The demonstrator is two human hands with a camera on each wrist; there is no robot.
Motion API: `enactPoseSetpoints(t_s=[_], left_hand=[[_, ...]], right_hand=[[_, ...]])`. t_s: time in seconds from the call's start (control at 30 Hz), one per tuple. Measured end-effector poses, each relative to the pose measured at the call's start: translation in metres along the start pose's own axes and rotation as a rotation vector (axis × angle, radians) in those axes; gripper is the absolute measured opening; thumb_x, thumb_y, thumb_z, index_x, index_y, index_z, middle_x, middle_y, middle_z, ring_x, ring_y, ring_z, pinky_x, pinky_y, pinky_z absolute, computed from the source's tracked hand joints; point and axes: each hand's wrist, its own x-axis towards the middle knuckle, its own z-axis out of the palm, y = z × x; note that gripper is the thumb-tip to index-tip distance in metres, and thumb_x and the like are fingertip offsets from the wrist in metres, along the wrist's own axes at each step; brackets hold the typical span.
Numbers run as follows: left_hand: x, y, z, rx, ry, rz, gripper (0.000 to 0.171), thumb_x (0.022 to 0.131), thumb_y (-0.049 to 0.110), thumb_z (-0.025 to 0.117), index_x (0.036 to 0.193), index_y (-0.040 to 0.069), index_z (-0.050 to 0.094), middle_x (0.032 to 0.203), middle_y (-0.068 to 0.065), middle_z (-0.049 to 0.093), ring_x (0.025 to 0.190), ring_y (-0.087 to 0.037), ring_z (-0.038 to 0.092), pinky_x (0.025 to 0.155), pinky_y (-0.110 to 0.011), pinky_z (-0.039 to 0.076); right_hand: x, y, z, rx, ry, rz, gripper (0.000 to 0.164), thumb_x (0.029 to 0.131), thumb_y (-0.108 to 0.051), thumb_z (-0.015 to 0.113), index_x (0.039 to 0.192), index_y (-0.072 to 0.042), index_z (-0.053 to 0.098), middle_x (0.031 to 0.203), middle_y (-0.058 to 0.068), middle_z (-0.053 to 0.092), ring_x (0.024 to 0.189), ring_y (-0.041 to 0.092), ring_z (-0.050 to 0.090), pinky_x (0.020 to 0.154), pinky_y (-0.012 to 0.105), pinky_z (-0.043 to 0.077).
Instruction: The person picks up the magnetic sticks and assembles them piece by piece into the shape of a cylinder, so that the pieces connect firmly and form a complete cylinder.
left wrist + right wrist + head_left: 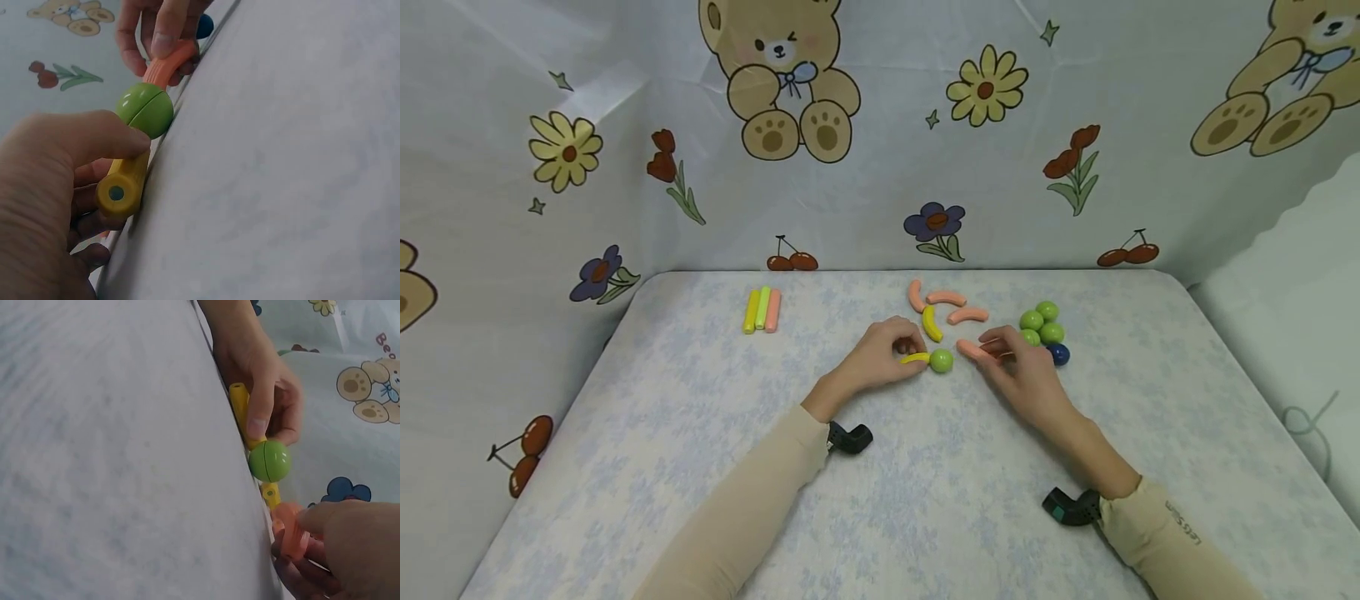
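Observation:
My left hand (880, 354) pinches a yellow toy rod (128, 172) between thumb and fingers; a grey dot shows in its near end. At the rod's other end sits a green ball (941, 361), split by a thin seam. To the right, my right hand (1026, 379) holds a salmon-pink curved rod (972, 350), whose tip points toward the ball with a small gap in the head view. Just beyond the hands lie a yellow curved rod (932, 324) and several pink curved rods (946, 297).
Several loose green balls (1047, 311) and a dark blue ball (1060, 354) cluster beside my right hand, partly hidden by it. Back left, three straight rods, yellow (751, 312), lime (763, 307) and pink (772, 311), lie side by side. A patterned cloth (880, 192) hangs behind the table.

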Motion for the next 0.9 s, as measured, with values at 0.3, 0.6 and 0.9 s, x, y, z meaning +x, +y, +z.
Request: enactPoseSetpoints(t_s=[0.3,0.6,0.9], left_hand=[[-0.001,-0.005,-0.007,-0.027,-0.026,-0.044,0.012,0.089,0.015,0.08,0.089,0.016,0.068,0.087,-0.001,0.06,0.08,-0.014,0.052,0.074,-0.026,0.045],[0.0,-0.007,-0.005,-0.026,-0.02,-0.025,0.013,0.089,0.014,0.081,0.091,0.014,0.068,0.084,-0.001,0.058,0.078,-0.015,0.05,0.072,-0.027,0.042],[0.0,-0.006,-0.007,-0.029,-0.054,0.018,0.012,0.09,0.016,0.08,0.1,0.017,0.073,0.082,0.001,0.06,0.076,-0.015,0.05,0.073,-0.028,0.041]], right_hand=[[0.0,-0.005,-0.008,0.329,-0.143,0.317,0.03,0.106,-0.021,0.066,0.131,-0.004,0.062,0.112,0.015,0.079,0.096,0.02,0.079,0.081,0.019,0.057],[0.0,-0.004,-0.012,0.567,-0.294,0.417,0.03,0.109,-0.013,0.054,0.135,0.002,0.058,0.116,0.024,0.075,0.097,0.021,0.079,0.084,0.024,0.059],[-0.001,-0.005,-0.002,0.365,-0.223,0.265,0.019,0.103,-0.024,0.071,0.11,-0.006,0.073,0.085,0.011,0.077,0.072,0.018,0.072,0.062,0.031,0.059]])
